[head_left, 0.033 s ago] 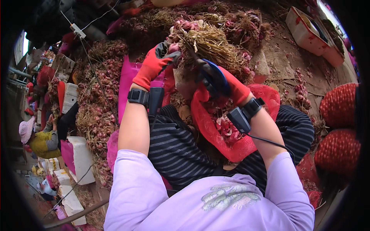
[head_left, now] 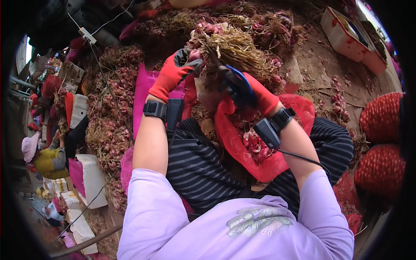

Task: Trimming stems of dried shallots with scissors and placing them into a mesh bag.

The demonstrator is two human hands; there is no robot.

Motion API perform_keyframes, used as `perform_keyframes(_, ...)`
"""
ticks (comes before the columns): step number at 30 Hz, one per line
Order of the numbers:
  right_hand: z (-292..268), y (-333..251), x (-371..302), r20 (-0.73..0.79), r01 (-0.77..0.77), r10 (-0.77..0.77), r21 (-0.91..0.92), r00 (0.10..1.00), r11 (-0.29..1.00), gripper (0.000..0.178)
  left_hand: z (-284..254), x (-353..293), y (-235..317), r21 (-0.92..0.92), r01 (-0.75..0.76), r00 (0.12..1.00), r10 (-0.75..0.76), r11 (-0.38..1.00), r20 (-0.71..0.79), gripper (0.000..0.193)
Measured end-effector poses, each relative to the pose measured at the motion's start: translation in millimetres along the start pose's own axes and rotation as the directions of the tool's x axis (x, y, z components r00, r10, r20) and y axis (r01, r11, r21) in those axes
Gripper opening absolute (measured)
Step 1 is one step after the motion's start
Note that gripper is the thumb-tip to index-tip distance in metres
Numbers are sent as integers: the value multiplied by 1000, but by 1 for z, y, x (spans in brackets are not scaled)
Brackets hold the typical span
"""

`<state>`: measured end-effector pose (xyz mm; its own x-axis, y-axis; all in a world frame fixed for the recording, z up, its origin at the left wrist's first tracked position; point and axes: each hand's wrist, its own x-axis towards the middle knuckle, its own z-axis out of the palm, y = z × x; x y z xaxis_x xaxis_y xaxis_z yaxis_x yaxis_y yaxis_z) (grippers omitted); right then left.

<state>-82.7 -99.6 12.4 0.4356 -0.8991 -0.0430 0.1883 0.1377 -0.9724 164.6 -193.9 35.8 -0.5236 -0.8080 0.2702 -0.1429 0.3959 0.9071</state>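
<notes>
Mostly hidden: fingertips of the right hand (head_left: 263, 96), wrapped around a dark, blue-edged tool (head_left: 248, 81) toward 1 o'clock. Hard to make out: the tool's exact kind, its slim dark end merging with shadowed stalks. Cut off by the dark rim at 3 o'clock: two bulging red mesh sacks (head_left: 380, 117). Pinched between thumb and fingers of the left hand (head_left: 174, 73), just short of 12 o'clock: a small bulb (head_left: 194, 55), rounded, pinkish-purple, beside a bundle of dry, straw-coloured stalks (head_left: 242, 48). Impossible to tell whether joined to it. Since the earlier frame: right hand and wrist nudged slightly toward 9 o'clock, left hand nearly unchanged.
</notes>
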Motion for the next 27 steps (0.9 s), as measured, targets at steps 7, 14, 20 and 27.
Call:
perform_keyframes(7,7,11,0,-137,-171,201,204,970,964,28,-6,-2,-5,-454,273,955,-296,848,20,17)
perform_keyframes(14,5,21,-21,-49,-316,334,223,941,922,32,-1,-9,-3,-400,296,938,-343,867,-50,13)
perform_keyframes(20,-20,52,31,-389,-179,11,-401,921,898,68,-10,-6,-7,-389,386,920,-379,836,99,23)
perform_keyframes(27,-9,17,-1,-239,-122,79,-171,968,978,39,-6,-27,25,-765,326,921,-367,555,126,35)
